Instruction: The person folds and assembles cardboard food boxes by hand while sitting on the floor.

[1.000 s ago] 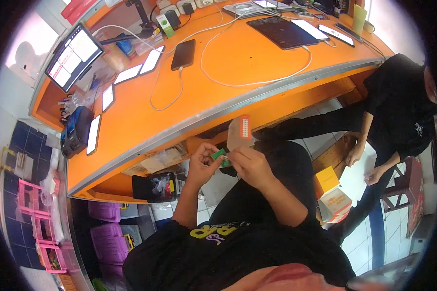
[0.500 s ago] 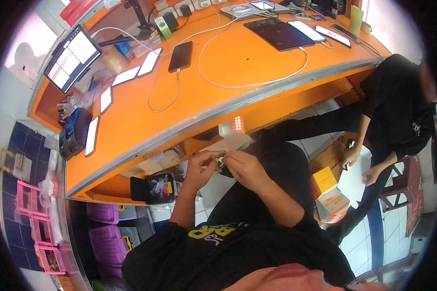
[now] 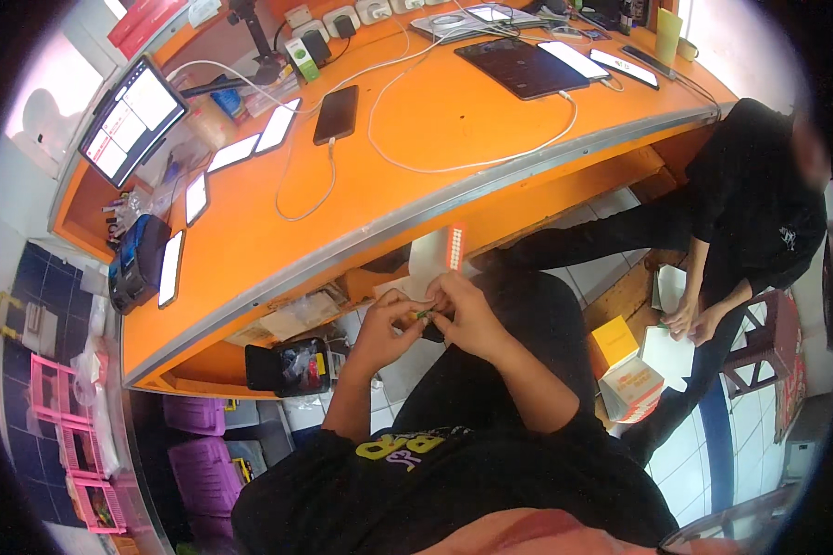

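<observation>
My left hand [image 3: 388, 331] and my right hand [image 3: 468, 316] meet above my lap, fingertips pinched together. Between them is a small green piece [image 3: 422, 314], mostly covered by fingers; its kind is too small to make out. Just beyond my right hand stands a white box or folded card with a red edge [image 3: 454, 248], close under the desk's front edge. Whether my right fingers touch it, I cannot tell.
Phones and a tablet [image 3: 520, 67] with cables lie on the orange desk [image 3: 416, 111]. Below its left part sits an open black case [image 3: 301, 367]. At right a co-worker's hands [image 3: 685, 322] work over a white sheet, near a yellow-and-white box [image 3: 613, 344].
My fingers have shifted around the small green piece, and less of it shows. The white box with the red edge shows more. The co-worker's hands have come together.
</observation>
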Demonstrator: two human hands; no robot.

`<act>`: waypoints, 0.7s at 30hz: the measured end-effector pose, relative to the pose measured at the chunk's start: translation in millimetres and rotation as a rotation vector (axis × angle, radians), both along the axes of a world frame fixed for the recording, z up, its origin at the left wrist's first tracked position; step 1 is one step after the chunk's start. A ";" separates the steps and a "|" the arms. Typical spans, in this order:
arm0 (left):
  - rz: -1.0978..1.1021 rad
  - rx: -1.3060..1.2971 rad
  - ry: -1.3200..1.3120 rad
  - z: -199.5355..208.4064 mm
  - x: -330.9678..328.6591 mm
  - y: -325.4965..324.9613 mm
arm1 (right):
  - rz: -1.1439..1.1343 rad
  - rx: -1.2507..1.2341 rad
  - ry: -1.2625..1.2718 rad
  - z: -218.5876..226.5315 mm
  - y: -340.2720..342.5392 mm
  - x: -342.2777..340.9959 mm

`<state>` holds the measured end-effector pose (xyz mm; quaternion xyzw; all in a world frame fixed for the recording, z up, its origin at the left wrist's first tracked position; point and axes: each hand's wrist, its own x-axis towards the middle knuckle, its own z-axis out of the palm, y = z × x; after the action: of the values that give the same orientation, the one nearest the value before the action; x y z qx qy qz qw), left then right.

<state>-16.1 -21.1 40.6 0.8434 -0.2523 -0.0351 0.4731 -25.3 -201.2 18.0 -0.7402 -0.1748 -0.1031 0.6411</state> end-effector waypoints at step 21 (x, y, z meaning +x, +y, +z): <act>0.530 -0.755 0.929 -58.7 14.9 6.8 | -0.196 -0.623 -0.165 -32.2 50.9 -17.9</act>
<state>-1.2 -14.3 -18.1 0.5501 0.1998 -0.1869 0.7890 -43.2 -150.3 -14.2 -0.9030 -0.1774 -0.1654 0.3545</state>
